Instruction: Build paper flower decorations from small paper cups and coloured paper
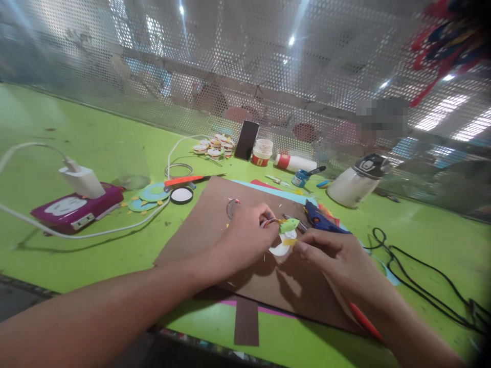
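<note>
Craft point(289, 225): located just above the brown board point(203, 225), green end projecting from the left hand point(253, 225). It looks like thin paper; expect low weight, little stiffness and ready creasing. Hold by the edges, lightly. Left fingers are curled closed on the craft, forearm angled low across the board. From where I stand, the right hand point(337, 255) is set opposite, thumb and forefinger pinching a yellow strip point(289, 242).

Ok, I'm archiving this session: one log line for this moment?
left hand: holding green paper piece; right hand: pinching yellow strip; brown board: beneath
</note>
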`<state>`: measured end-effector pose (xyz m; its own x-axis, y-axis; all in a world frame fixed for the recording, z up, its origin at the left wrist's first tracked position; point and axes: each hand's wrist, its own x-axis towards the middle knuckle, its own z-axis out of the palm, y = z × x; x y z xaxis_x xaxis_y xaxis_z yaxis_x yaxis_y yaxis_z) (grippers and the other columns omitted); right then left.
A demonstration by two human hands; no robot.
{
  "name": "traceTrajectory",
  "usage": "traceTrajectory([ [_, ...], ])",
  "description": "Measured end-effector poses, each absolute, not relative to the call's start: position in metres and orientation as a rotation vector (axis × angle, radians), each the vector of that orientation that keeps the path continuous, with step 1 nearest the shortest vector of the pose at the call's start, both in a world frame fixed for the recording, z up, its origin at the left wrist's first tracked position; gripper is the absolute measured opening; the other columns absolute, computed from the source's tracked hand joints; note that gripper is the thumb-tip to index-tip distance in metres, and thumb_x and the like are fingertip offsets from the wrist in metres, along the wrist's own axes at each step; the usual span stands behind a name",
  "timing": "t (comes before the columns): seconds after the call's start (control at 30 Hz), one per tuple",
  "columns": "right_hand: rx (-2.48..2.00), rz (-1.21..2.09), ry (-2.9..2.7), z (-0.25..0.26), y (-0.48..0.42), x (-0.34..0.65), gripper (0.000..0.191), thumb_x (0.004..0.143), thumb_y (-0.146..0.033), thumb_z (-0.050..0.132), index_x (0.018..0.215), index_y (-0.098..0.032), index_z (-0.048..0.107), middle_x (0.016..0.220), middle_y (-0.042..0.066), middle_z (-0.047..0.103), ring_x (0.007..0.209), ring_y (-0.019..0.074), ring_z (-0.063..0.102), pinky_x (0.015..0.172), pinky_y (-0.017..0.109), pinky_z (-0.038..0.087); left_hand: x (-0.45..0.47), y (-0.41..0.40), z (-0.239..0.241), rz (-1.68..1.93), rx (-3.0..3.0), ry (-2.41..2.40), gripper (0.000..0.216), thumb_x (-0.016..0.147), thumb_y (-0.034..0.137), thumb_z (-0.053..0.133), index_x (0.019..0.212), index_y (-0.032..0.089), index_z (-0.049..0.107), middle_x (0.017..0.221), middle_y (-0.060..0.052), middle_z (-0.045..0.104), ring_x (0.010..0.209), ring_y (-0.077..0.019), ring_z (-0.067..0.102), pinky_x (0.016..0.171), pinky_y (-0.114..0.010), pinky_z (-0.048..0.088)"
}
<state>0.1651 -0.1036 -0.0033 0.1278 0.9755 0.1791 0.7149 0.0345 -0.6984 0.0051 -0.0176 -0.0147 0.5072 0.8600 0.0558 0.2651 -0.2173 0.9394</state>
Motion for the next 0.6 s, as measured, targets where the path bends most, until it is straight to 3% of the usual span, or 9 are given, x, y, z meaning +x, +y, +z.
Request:
traceTrajectory([
  [0.23, -1.566, 0.387, -1.544, -0.005, -0.098, 0.179, 0.018, 0.081, -0.033, 0.064, 0.07, -0.02, 0.071, 0.071, 0.003, 0.067, 0.066, 0.0169, 0.059, 0.059, 0.027, 0.046, 0.007, -0.019, -0.016, 0.544, 1.5, 0.897, 0.014, 0.077, 0.03, 0.059, 0.078, 0.016, 0.061, 0.064, 0.0, 0.06, 0.052, -0.011, 0.051, 0.049, -0.022, 0.035],
  [0.37, -1.564, 0.415, -1.654, -0.003, -0.092, 0.186, 0.016, 0.081, -0.032, 0.064, 0.08, -0.019, 0.074, 0.078, 0.005, 0.068, 0.072, 0.0184, 0.06, 0.065, 0.031, 0.047, 0.009, -0.018, -0.022, 0.497, 1.429, 0.794, 0.019, 0.075, 0.031, 0.062, 0.085, 0.015, 0.064, 0.073, -0.003, 0.065, 0.061, -0.0123, 0.056, 0.055, -0.022, 0.039],
  [0.6, -1.519, 0.467, -1.752, -0.002, -0.087, 0.184, 0.018, 0.081, -0.032, 0.065, 0.084, -0.018, 0.075, 0.077, 0.004, 0.069, 0.069, 0.0161, 0.059, 0.063, 0.03, 0.047, 0.009, -0.024, -0.023, 0.517, 1.452, 0.758, 0.014, 0.075, 0.028, 0.063, 0.079, 0.015, 0.064, 0.069, -0.001, 0.061, 0.059, -0.0102, 0.052, 0.054, -0.021, 0.037],
])
